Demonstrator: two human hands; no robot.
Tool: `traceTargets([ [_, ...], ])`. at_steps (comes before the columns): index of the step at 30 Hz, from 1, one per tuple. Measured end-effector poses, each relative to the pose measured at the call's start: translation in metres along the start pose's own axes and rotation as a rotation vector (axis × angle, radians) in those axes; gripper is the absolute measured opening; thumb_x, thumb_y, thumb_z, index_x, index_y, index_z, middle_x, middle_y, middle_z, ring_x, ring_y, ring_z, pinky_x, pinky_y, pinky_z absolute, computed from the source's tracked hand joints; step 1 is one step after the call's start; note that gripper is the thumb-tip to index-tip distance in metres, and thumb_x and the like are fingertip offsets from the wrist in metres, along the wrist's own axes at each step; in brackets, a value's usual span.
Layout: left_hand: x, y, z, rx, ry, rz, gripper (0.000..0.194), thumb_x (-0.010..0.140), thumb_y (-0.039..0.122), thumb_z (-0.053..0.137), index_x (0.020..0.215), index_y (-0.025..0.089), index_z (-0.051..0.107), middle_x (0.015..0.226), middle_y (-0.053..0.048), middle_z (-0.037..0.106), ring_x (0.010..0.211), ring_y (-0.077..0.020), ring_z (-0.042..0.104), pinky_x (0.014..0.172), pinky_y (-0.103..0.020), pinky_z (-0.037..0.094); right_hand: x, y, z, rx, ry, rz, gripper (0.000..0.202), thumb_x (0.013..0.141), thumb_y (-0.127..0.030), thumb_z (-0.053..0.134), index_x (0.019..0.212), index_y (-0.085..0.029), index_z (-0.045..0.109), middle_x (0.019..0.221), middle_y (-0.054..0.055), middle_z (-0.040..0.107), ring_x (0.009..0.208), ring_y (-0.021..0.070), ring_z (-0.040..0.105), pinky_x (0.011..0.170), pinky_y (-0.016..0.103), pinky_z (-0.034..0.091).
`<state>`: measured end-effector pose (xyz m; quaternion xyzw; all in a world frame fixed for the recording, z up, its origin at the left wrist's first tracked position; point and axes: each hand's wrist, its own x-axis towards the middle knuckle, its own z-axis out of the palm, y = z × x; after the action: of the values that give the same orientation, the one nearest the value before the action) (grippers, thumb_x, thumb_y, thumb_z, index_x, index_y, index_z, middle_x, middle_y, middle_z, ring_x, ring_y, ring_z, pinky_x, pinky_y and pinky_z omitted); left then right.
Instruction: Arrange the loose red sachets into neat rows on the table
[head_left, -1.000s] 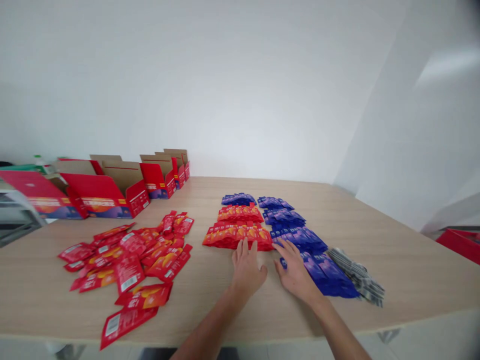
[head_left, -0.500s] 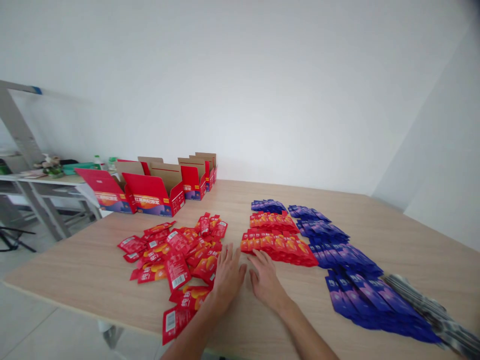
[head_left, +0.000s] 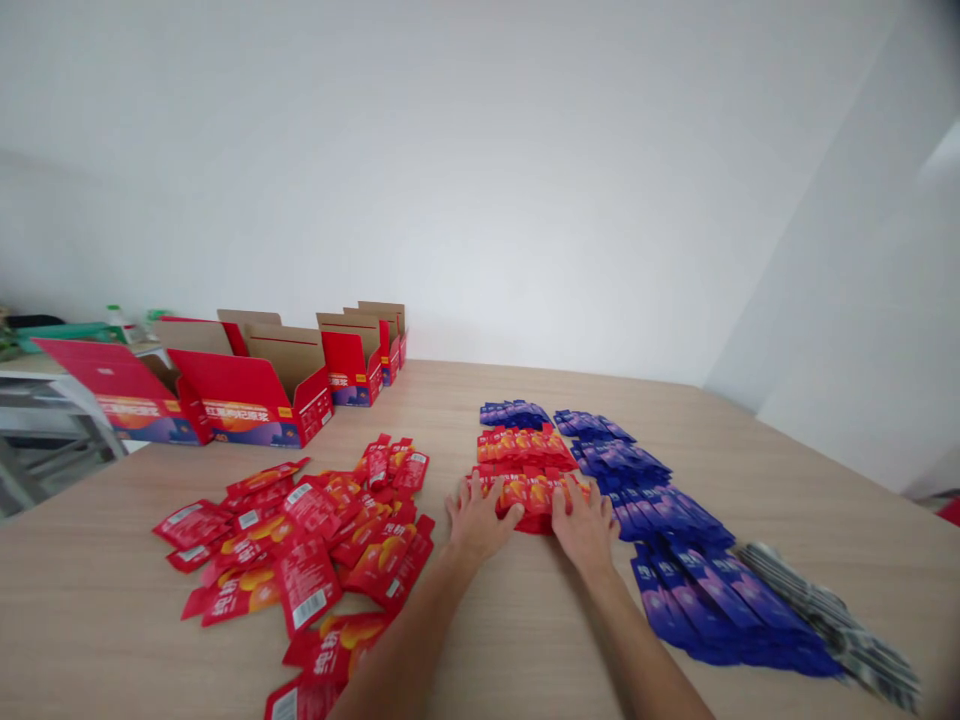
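Touching overlapped row of glossy red pouches, frame centre: left hand, right hand, fingers spread. Row looks aligned; loose red pouch pile, lower left, unaligned.

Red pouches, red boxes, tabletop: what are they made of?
Red pouches: probably plastic or foil laminate, slightly glossy; thin, flexible-looking, with pale highlights.
Red boxes: likely cardboard, printed outside; plain brown inside, crisp folds.
Tabletop: pale wood grain, fairly matte; laminate or real wood, can't tell.
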<state>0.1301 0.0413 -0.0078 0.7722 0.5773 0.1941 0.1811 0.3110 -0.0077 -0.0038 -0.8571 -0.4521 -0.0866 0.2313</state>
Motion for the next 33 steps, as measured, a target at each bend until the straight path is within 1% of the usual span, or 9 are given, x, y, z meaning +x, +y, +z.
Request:
traceTargets([
  [4, 0.005, 0.002, 0.015, 0.023, -0.008, -0.011, 0.074, 0.083, 0.075, 0.044, 0.149, 0.042, 0.037, 0.163, -0.008, 0.027, 0.149, -0.0402, 0.019, 0.115, -0.068, 0.012, 0.015, 0.016, 0.007, 0.006, -0.148, 0.077, 0.054, 0.097, -0.059, 0.027, 0.143, -0.039, 0.048, 0.152, 0.008, 0.038, 0.133, 0.0386, 0.039, 0.102, 0.064, 0.033],
  [6, 0.004, 0.003, 0.019, 0.033, -0.004, -0.012, 0.074, 0.084, 0.074, 0.044, 0.150, 0.041, 0.037, 0.162, -0.009, 0.030, 0.149, -0.0386, 0.019, 0.116, -0.065, 0.011, 0.018, 0.020, 0.010, 0.017, -0.172, 0.066, 0.054, 0.097, -0.059, 0.028, 0.142, -0.039, 0.051, 0.149, 0.009, 0.042, 0.131, 0.0372, 0.042, 0.102, 0.064, 0.033],
  [9, 0.001, 0.006, 0.021, 0.048, 0.019, -0.018, 0.072, 0.086, 0.070, 0.044, 0.150, 0.038, 0.039, 0.160, -0.009, 0.033, 0.149, -0.0363, 0.021, 0.118, -0.059, 0.012, 0.020, 0.023, 0.012, 0.051, -0.160, 0.020, 0.053, 0.097, -0.058, 0.030, 0.139, -0.036, 0.054, 0.145, 0.010, 0.047, 0.127, 0.0376, 0.045, 0.101, 0.065, 0.033],
  [13, -0.003, 0.013, 0.019, 0.040, 0.034, -0.031, 0.070, 0.087, 0.067, 0.044, 0.149, 0.035, 0.041, 0.160, -0.010, 0.034, 0.148, -0.0362, 0.023, 0.118, -0.059, 0.014, 0.022, 0.027, 0.012, 0.101, -0.167, -0.012, 0.053, 0.096, -0.057, 0.033, 0.137, -0.035, 0.057, 0.143, 0.012, 0.050, 0.125, 0.0394, 0.046, 0.099, 0.068, 0.033],
  [16, -0.006, 0.019, 0.018, 0.048, 0.025, -0.046, 0.070, 0.087, 0.066, 0.045, 0.150, 0.034, 0.040, 0.159, -0.010, 0.035, 0.148, -0.0361, 0.025, 0.118, -0.058, 0.015, 0.025, 0.030, 0.011, 0.116, -0.171, -0.022, 0.050, 0.095, -0.055, 0.035, 0.135, -0.036, 0.059, 0.142, 0.010, 0.052, 0.125, 0.0379, 0.046, 0.101, 0.067, 0.032],
  [19, -0.009, 0.025, 0.020, 0.062, 0.046, -0.063, 0.071, 0.087, 0.065, 0.047, 0.150, 0.034, 0.040, 0.159, -0.011, 0.035, 0.147, -0.0360, 0.025, 0.117, -0.057, 0.017, 0.029, 0.032, 0.009, 0.132, -0.188, -0.042, 0.051, 0.095, -0.056, 0.035, 0.135, -0.036, 0.059, 0.144, 0.009, 0.050, 0.127, 0.0377, 0.045, 0.102, 0.067, 0.031],
  [23, -0.012, 0.029, 0.026, 0.053, 0.070, -0.066, 0.070, 0.087, 0.065, 0.045, 0.150, 0.034, 0.040, 0.159, -0.012, 0.034, 0.147, -0.0373, 0.026, 0.117, -0.059, 0.017, 0.034, 0.035, 0.009, 0.132, -0.209, -0.055, 0.051, 0.094, -0.057, 0.035, 0.136, -0.037, 0.059, 0.146, 0.008, 0.049, 0.129, 0.0370, 0.045, 0.103, 0.066, 0.030],
  [28, -0.013, 0.031, 0.028, 0.048, 0.062, -0.078, 0.072, 0.087, 0.067, 0.044, 0.151, 0.033, 0.039, 0.160, -0.013, 0.033, 0.148, -0.0387, 0.023, 0.116, -0.061, 0.016, 0.036, 0.038, 0.014, 0.108, -0.177, -0.055, 0.050, 0.095, -0.055, 0.036, 0.134, -0.037, 0.060, 0.144, 0.006, 0.051, 0.129, 0.0352, 0.045, 0.105, 0.064, 0.030],
  [33, -0.013, 0.029, 0.024, 0.048, 0.052, -0.067, 0.075, 0.087, 0.069, 0.041, 0.152, 0.032, 0.037, 0.159, -0.014, 0.034, 0.148, -0.0393, 0.023, 0.116, -0.064, 0.012, 0.037, 0.038, 0.014, 0.093, -0.145, -0.050, 0.050, 0.096, -0.056, 0.033, 0.136, -0.037, 0.058, 0.146, 0.006, 0.049, 0.136, 0.0380, 0.037, 0.108, 0.066, 0.023],
])
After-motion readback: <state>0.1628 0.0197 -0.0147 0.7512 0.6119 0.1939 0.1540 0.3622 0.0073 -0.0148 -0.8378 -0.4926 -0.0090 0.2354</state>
